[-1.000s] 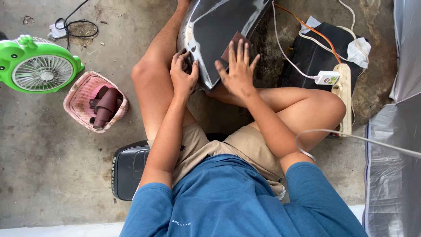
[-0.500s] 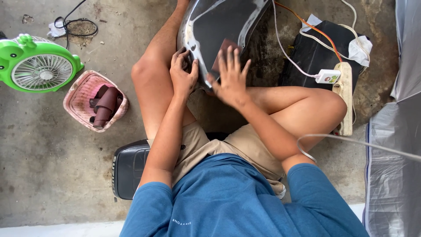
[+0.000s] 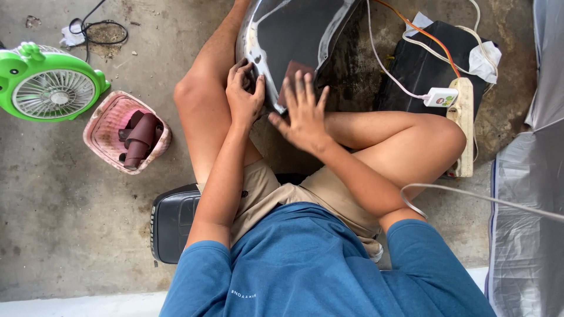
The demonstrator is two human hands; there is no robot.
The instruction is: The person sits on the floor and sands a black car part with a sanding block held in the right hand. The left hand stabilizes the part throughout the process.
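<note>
A seated person's left hand (image 3: 244, 97) grips the near edge of a dark curved panel (image 3: 294, 32) at twelve o'clock; the right hand (image 3: 302, 114), flat on brown sandpaper (image 3: 294, 73), has slid slightly toward six o'clock, so sanding continues

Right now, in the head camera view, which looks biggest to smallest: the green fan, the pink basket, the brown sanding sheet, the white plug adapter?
1. Green fan
2. Pink basket, a little smaller
3. Brown sanding sheet, partly hidden under the right hand
4. White plug adapter

green fan (image 3: 53, 82), pink basket (image 3: 106, 138) (brown rolls (image 3: 140, 138))
</note>
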